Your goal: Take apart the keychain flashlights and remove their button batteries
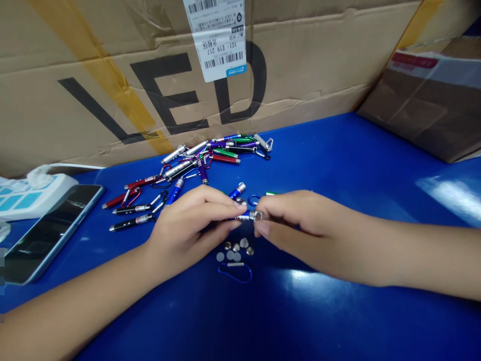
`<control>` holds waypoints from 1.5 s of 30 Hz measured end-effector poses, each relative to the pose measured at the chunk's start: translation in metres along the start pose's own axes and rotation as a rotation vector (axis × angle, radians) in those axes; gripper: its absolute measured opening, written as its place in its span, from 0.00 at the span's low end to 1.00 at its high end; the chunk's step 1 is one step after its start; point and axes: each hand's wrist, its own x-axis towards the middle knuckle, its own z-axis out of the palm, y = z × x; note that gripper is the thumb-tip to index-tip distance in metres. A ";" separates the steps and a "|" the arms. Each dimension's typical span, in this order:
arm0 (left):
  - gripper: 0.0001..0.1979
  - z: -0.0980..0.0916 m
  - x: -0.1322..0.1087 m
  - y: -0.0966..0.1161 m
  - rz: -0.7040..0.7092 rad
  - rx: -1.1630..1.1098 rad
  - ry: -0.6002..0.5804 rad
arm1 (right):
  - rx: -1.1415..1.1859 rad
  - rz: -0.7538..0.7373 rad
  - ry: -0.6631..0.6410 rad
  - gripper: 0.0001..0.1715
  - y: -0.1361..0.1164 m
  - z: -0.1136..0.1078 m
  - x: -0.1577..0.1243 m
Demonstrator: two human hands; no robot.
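My left hand (pixel 191 215) is closed, with thumb and fingers pinching a blue keychain laser pointer (pixel 245 216) that lies roughly level and is mostly hidden by the fingers. At its right end, my right hand (pixel 304 215) is closed in a pinch on the silver end piece (pixel 257 216). Whether that piece is attached or apart, I cannot tell. Just below the hands lie several small silver round pieces (pixel 236 247) and flat grey discs (pixel 230 255). Nearer me is a loose blue carabiner (pixel 240 280). Behind the fingers, another blue pointer (pixel 237 191) shows its silver end.
A pile of coloured laser pointers with carabiners (pixel 224 159) spreads across the blue table (pixel 338 321). To the left are a phone (pixel 56 225) and a white power strip (pixel 41 193). A large cardboard box (pixel 311 55) stands along the back, another box (pixel 421 105) at right.
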 end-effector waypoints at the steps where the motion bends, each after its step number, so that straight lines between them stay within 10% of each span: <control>1: 0.13 0.000 0.000 0.000 0.003 0.005 0.001 | -0.103 -0.058 0.009 0.18 0.003 0.000 0.001; 7: 0.09 -0.001 0.000 0.000 0.045 -0.011 -0.027 | -0.472 -0.266 0.036 0.21 0.013 0.001 0.004; 19: 0.04 0.004 -0.006 0.010 -0.132 -0.082 0.082 | 0.824 0.326 -0.340 0.30 -0.002 0.005 0.006; 27: 0.10 0.001 -0.001 0.004 -0.011 0.130 0.027 | -0.005 0.056 0.107 0.19 0.001 0.008 0.003; 34: 0.10 0.002 -0.001 0.004 -0.026 0.140 0.100 | 0.197 -0.063 0.319 0.03 0.003 0.006 0.006; 45: 0.13 0.001 -0.003 0.002 -0.022 0.098 0.158 | -0.042 -0.328 0.283 0.09 0.010 -0.007 0.007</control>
